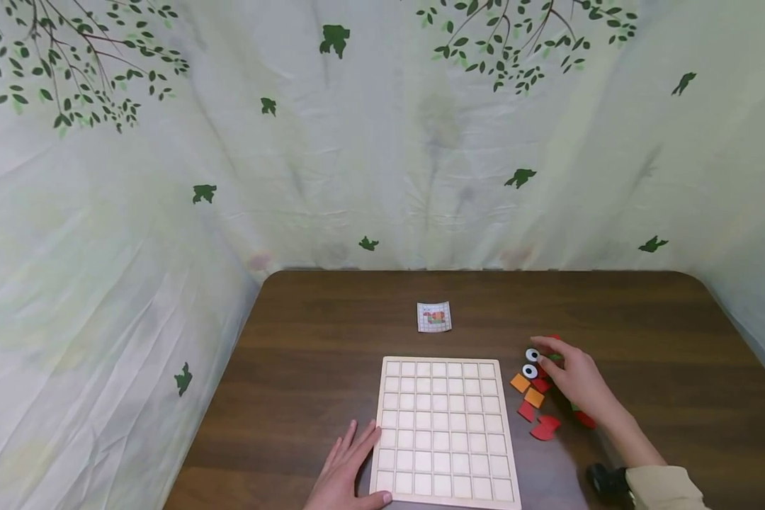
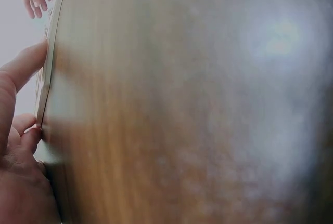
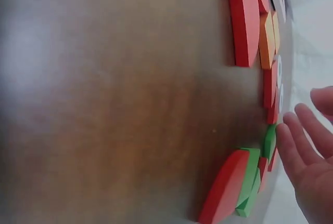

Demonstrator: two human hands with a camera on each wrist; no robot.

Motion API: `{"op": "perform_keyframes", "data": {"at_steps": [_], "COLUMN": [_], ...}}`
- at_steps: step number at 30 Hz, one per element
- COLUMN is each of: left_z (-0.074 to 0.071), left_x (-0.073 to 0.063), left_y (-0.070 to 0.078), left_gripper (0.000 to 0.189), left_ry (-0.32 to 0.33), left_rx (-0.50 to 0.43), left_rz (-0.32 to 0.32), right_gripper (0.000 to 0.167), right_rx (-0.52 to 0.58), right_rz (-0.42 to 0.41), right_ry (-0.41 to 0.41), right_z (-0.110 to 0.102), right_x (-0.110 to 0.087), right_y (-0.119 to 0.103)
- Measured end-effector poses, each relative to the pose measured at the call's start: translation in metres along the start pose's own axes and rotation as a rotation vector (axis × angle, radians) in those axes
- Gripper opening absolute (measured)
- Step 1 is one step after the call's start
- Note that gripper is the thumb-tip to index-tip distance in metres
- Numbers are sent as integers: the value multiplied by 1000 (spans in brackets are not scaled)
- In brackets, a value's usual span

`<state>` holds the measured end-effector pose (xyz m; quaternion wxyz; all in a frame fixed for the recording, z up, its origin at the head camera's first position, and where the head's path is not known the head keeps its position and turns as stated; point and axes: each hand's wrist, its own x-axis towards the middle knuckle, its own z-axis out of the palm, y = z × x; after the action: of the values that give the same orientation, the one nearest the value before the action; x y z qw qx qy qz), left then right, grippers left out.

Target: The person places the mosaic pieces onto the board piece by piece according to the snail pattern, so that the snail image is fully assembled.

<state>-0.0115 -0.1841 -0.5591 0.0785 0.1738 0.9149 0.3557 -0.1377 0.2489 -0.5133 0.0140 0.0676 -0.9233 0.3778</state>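
Observation:
A pale wooden grid board (image 1: 443,432) with square cells lies flat on the table. My left hand (image 1: 347,471) rests at the board's left edge, thumb and fingertips against the rim and fingers mostly straight. Right of the board, my right hand (image 1: 576,372) reaches over a loose group of coloured pieces, its thumb near two round eye pieces (image 1: 530,371). In the right wrist view its fingers (image 3: 295,143) look extended beside a green piece (image 3: 269,142), and nothing shows held. Orange pieces (image 1: 534,397) and red pieces (image 1: 542,431) lie nearer the board; the hand partly hides others.
Behind the board, a small printed card (image 1: 434,317) with a coloured picture on a grid lies on the brown table (image 1: 319,340). A leaf-patterned curtain (image 1: 382,156) hangs behind the table's far edge. A black object (image 1: 605,480) is at the right wrist.

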Motion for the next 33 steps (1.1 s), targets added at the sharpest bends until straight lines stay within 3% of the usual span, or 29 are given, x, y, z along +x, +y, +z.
{"op": "perform_keyframes", "data": {"at_steps": [10,20,33], "left_z": [-1,-1,-2], "left_x": [0,-1,-1], "left_y": [3,3,2], "left_gripper": [90,90,89], "left_ry": [-10,2,-29], "left_rx": [1,2,-38], "left_rz": [-3,19,-15], "right_gripper": [37,34,18], "right_rx": [-57,-188,-175], "right_rz": [-42,-98,-94], "right_ry": [-63,-124,-196], "right_z": [3,-3,-3], "right_x": [10,21,31], "right_y": [8,5,2]}}
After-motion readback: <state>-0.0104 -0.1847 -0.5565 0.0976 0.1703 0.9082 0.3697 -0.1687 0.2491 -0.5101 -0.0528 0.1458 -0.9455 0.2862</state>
